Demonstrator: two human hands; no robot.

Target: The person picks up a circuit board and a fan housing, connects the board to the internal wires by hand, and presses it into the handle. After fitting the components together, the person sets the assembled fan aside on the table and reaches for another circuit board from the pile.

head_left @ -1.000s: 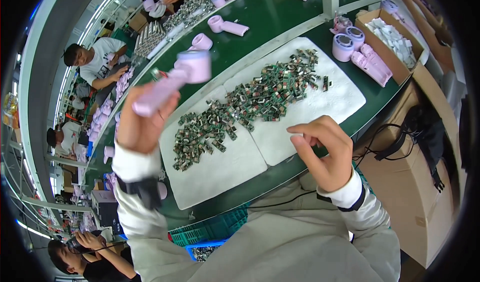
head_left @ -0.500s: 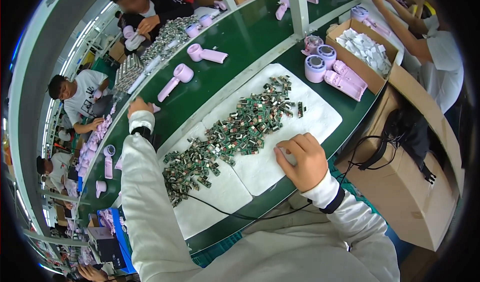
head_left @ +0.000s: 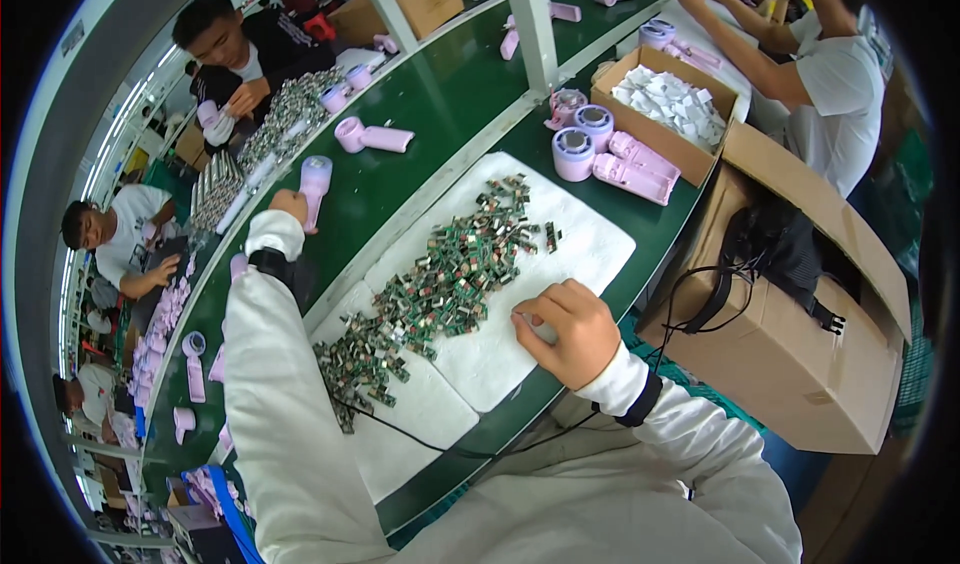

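Note:
My left hand (head_left: 290,207) reaches across to the green belt. Its fingers are closed at the handle of a light purple handheld fan (head_left: 316,176), whose round head points away from me. Over the right part of a white foam sheet (head_left: 585,254) hovers my right hand (head_left: 575,332). Its fingers are curled, the thumb close to the index finger, and nothing shows between them. Beside it a long heap of small green circuit boards (head_left: 450,274) lies across the foam. One circuit board (head_left: 553,236) sits apart at the heap's right.
Another purple fan (head_left: 375,137) lies on the belt (head_left: 400,179). Fan heads (head_left: 574,154) and open purple shells (head_left: 636,169) stand beside a carton (head_left: 665,109) of white pieces. A big carton (head_left: 770,364) with black straps is at right. A black cable (head_left: 400,436) crosses the foam. Several co-workers sit around.
The view has shifted, so the scene sits further left. The fan by my left hand has turned, its handle now at my fingers. The right hand keeps its place over the foam, thumb and index closer.

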